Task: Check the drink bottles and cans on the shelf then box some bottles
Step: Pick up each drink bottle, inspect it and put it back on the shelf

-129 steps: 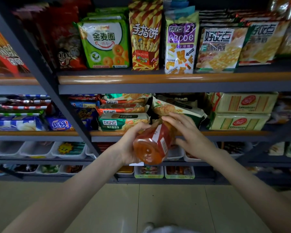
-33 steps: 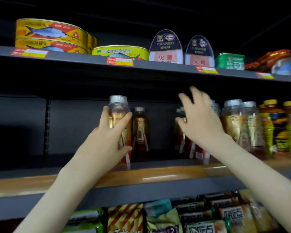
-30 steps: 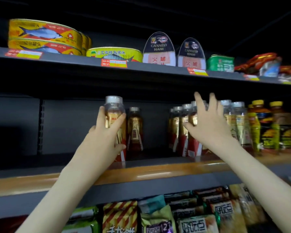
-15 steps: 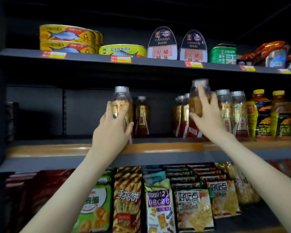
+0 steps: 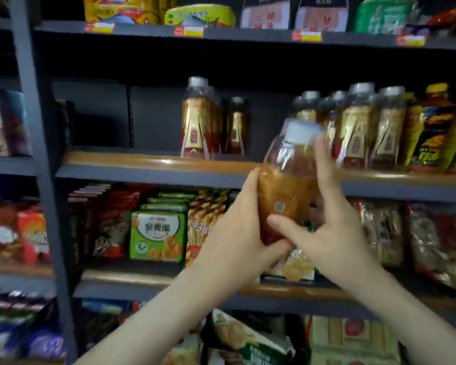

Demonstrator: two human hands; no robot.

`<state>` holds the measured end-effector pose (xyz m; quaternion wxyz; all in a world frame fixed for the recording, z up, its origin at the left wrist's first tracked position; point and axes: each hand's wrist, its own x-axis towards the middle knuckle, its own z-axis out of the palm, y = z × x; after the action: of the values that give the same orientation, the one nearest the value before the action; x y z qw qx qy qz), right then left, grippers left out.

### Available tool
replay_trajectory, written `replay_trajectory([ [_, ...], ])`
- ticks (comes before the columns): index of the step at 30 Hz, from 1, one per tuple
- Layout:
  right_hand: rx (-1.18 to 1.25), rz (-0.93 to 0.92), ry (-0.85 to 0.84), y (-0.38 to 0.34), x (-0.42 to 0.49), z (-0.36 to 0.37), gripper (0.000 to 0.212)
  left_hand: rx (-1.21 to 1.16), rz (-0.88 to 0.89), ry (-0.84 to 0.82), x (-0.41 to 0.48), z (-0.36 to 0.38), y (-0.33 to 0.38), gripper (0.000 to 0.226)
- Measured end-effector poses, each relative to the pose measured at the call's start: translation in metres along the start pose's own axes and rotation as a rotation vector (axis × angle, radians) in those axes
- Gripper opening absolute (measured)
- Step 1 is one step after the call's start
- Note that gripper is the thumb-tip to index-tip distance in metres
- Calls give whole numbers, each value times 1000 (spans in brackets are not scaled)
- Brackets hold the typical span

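A: How far along is this, would you say?

B: Early, I judge. One bottle [image 5: 287,185] of amber drink with a white cap is off the drink shelf [image 5: 148,164] and held in front of its edge, tilted a little, so the checking is under way. No box shows anywhere, so the boxing looks not yet begun.

A: Which hand has it?

B: Both. The left hand [image 5: 234,233] wraps the lower body from the left. The right hand [image 5: 337,233] lays its thumb across the front low down, while its fingers [image 5: 324,164] run up the far side toward the neck. Both grip the bottle; neither is free.

A: And what is left on the shelf?

B: A crowded row of like bottles [image 5: 358,127] at the right, just behind the held one, a pair of bottles [image 5: 198,119] standing apart toward the middle, and yellow-capped bottles [image 5: 432,127] at the far right. Whether any of those are checked I cannot tell.

A: Anything else about?

B: Tins [image 5: 199,15] and ham packs [image 5: 265,11] on the top shelf, with price tags [image 5: 188,31] on its edge. Snack bags lie below, a green bag [image 5: 157,233] among them, and a grey upright [image 5: 27,101] stands at the left.

A: What is in the way?

B: Little, to my eye. The row at the right is tight, so setting the bottle back or drawing out another could knock a neighbour. The view is blurred, so the label print cannot be read.
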<state>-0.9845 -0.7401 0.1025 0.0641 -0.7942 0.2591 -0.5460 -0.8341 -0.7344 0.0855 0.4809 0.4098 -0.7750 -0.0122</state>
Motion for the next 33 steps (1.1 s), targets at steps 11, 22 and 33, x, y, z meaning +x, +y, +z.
replay_trajectory([
  [11,647,986,-292,50,-153,85,44,-570,-911,-397,-191,49,-66,57],
  [22,708,1317,-468,12,-237,179,48,-970,-1242,-441,-314,32,-95,71],
  [33,509,1369,-673,3,-252,193,37,-562,-1287,-373,-304,26,-109,35],
])
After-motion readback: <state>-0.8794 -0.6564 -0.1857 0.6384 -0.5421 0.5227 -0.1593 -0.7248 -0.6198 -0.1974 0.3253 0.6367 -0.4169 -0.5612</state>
